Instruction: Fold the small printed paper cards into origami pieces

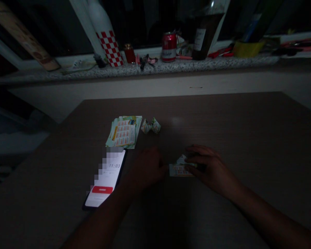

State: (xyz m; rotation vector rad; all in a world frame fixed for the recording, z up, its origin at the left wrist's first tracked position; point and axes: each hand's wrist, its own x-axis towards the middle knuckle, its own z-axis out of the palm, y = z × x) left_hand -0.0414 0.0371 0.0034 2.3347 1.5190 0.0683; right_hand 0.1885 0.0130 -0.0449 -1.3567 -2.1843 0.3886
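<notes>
A folded paper ticket (180, 170), pale with small orange print, lies on the table between my hands. My right hand (209, 166) is on its right part, fingers and thumb closing on the paper. My left hand (149, 167) is curled at the left, its thumb close to the ticket's left edge; dimness hides what its fingers hold, if anything. Beyond my left hand sit two small folded paper pieces (150, 126) with similar print. A stack of printed paper tickets (124, 133) lies left of them.
A lit phone (106, 180) showing 11:03 lies beside my left forearm. Along the granite windowsill (134, 71) stand a red-and-white checkered bottle (110, 46), a small red jar (129, 53), a red can (169, 47), a dark bottle (203, 38) and a yellow container (248, 48). The room is dim.
</notes>
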